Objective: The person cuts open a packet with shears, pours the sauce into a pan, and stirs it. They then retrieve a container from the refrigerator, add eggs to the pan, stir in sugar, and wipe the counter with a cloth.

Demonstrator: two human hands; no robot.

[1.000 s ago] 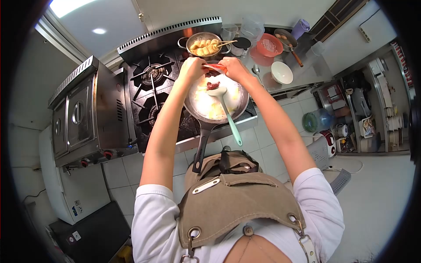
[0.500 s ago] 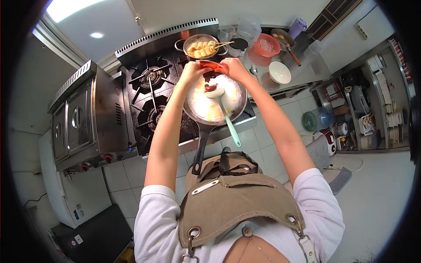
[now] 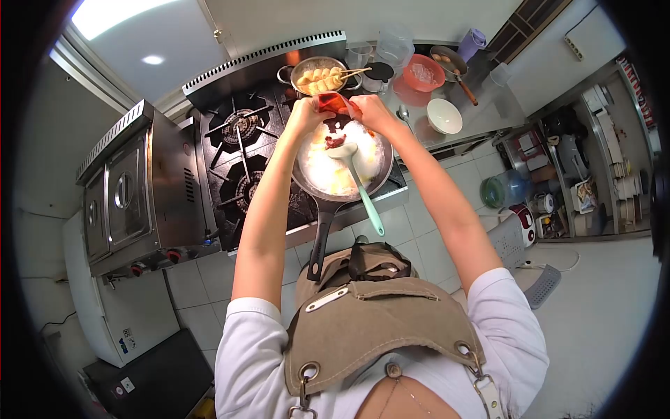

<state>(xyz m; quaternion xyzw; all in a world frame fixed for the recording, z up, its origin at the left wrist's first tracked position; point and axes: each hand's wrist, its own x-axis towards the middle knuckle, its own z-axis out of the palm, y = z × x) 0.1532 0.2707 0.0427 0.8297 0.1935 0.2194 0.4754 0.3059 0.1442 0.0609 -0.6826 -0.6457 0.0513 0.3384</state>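
Observation:
Between my two hands is a red packet (image 3: pixel 338 103), held above the frying pan (image 3: pixel 322 234). My left hand (image 3: pixel 307 114) grips its left side, and my right hand (image 3: pixel 375 113) pinches the right side. Below the packet, a dark red paste (image 3: pixel 334 142) lies on the bright white contents of the pan, which are too glaring to identify. A mint-green spatula (image 3: pixel 364 195) rests in the pan with its pale head by the paste. Its handle hangs over the near rim, beside the pan's black handle.
Behind the pan, a pot (image 3: pixel 296 72) holds skewered yellow food. Bare burners (image 3: pixel 241 126) lie to the left. On the right counter are a red bowl (image 3: pixel 423 85), a white bowl (image 3: pixel 444 116), a small brown-handled pan (image 3: pixel 467 91), a spoon (image 3: pixel 404 114) and a black-lidded jar (image 3: pixel 379 71).
The packet has tilted up, so more of its red face shows. More dark red paste appears below it in the pan. Both hands stay nearly in place; the spatula looks unmoved.

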